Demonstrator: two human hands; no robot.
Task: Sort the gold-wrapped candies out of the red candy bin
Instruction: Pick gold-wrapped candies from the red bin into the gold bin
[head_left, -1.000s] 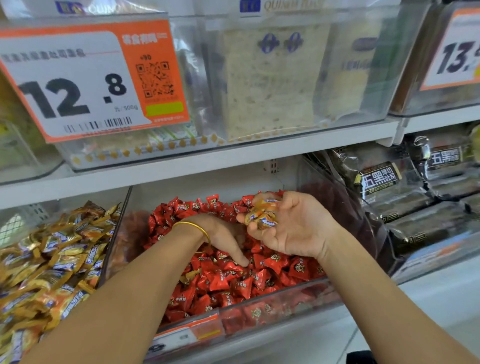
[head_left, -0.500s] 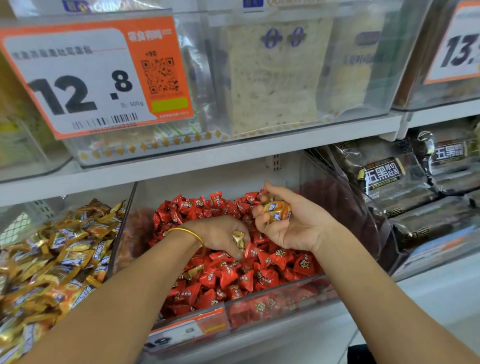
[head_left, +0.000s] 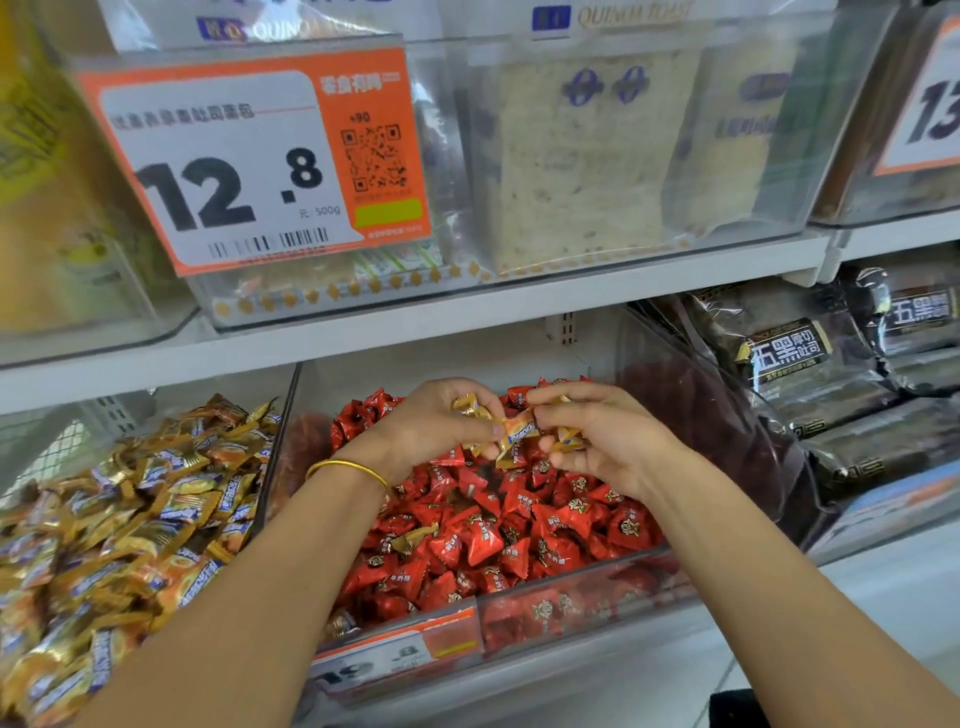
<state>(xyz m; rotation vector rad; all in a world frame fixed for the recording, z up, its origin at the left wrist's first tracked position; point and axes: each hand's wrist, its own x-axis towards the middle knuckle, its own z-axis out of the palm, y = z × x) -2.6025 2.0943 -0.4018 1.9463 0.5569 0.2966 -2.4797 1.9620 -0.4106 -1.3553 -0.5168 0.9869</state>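
Observation:
The clear bin (head_left: 587, 597) in the middle of the lower shelf is heaped with red-wrapped candies (head_left: 498, 540). Both hands hover above the heap. My left hand (head_left: 431, 431), a gold bangle on its wrist, pinches gold-wrapped candies (head_left: 511, 434) at its fingertips. My right hand (head_left: 608, 441) faces it, fingers curled round more gold-wrapped candies (head_left: 566, 439), and touches the candy held between the two hands. A stray gold candy (head_left: 415, 535) lies among the red ones near the bin's centre.
The bin on the left (head_left: 130, 530) holds a pile of gold-wrapped candies. Dark packaged goods (head_left: 831, 374) fill the bin at the right. Above is a shelf (head_left: 467, 322) with clear boxes and an orange 12.8 price tag (head_left: 249, 161).
My left hand has risen out of the red heap with a gold candy and met my right hand. The view has shifted down and closer.

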